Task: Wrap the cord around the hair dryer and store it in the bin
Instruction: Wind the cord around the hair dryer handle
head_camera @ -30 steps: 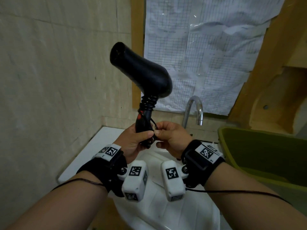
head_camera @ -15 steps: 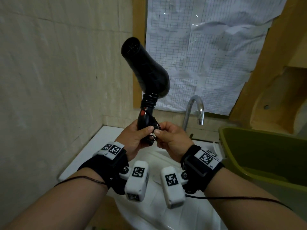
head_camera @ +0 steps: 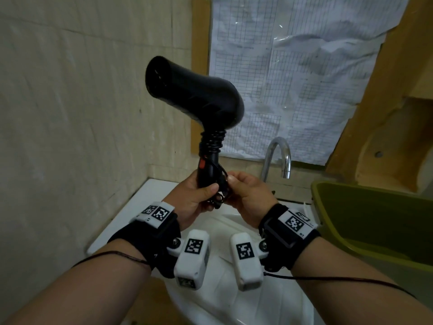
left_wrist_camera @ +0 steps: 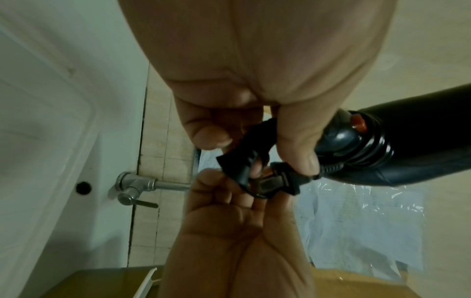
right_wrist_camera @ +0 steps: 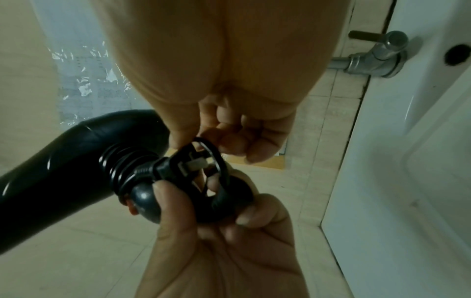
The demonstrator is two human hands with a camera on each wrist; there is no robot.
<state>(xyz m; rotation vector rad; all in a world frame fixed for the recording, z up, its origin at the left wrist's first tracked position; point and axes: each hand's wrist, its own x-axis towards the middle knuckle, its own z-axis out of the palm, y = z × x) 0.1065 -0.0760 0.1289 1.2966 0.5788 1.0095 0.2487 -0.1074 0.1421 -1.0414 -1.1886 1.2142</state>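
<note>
A tiled wall (head_camera: pixel 70 113) closes the scene on the left, meeting the back left corner of a white sink (head_camera: pixel 150 198) over which a person holds one black hair dryer (head_camera: pixel 194 99) upright in the air, its nozzle tipped up and toward that wall. The left hand (head_camera: pixel 194 200) grips the lower part of the handle, fingers and thumb curled round it just below the single red switch (head_camera: pixel 202 163). One black cord (head_camera: pixel 213 141) is coiled in tight turns round the top of the handle, directly under the body. The right hand (head_camera: pixel 250 195), touching the left at the handle's base, pinches the loose end of the cord, where the plug (right_wrist_camera: pixel 188 167) sits inside a small loop, its pale prongs showing in the right wrist view. Two wrist cameras, one per forearm, hang under the hands above the basin. Behind the hands stands one curved chrome tap (head_camera: pixel 280 158) at the sink's back edge, below a crumpled gridded sheet (head_camera: pixel 293 78) fixed between wooden frame posts. At the sink's right edge sits one olive-green bin (head_camera: pixel 365 207), top open, well apart from the dryer; open air lies between the right hand and the bin's near rim, with the tap set back behind that path.
</note>
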